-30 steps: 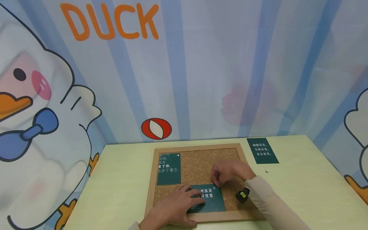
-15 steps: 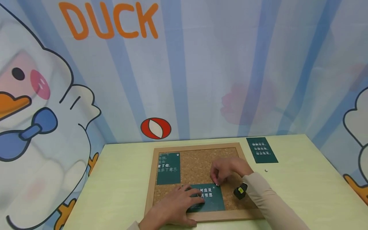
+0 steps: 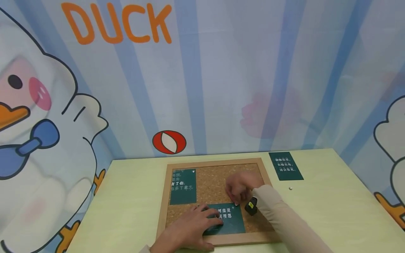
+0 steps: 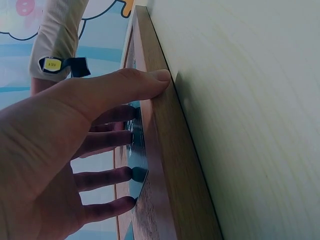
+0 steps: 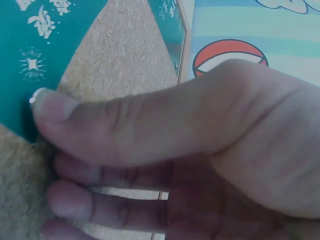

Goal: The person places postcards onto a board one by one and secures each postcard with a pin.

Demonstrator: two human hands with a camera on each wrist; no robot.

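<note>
A dark green card (image 3: 232, 225) with white writing lies on the cork board (image 3: 212, 184) along its near side. My left hand (image 3: 191, 226) rests spread on it; in the left wrist view its fingertips press the card while the thumb (image 4: 145, 84) lies on the wooden frame (image 4: 172, 145). My right hand (image 3: 242, 186) is at the card's far right corner, fingers curled, holding a small silver thumbtack (image 5: 35, 96) at the thumb tip. The thumb mostly covers the tack. A second green card (image 3: 183, 193) sits at the board's far left, a tack (image 3: 193, 171) in its corner.
A third green card (image 3: 286, 167) lies on the pale table (image 3: 326, 211) right of the board. A loose silver thumbtack (image 3: 290, 188) is below it. A striped backdrop (image 3: 218, 77) with cartoon ducks rises behind the table.
The head view has shifted slightly. My right hand stays at the card's corner, with its wrist turned a little inward. The left hand and card hold still.
</note>
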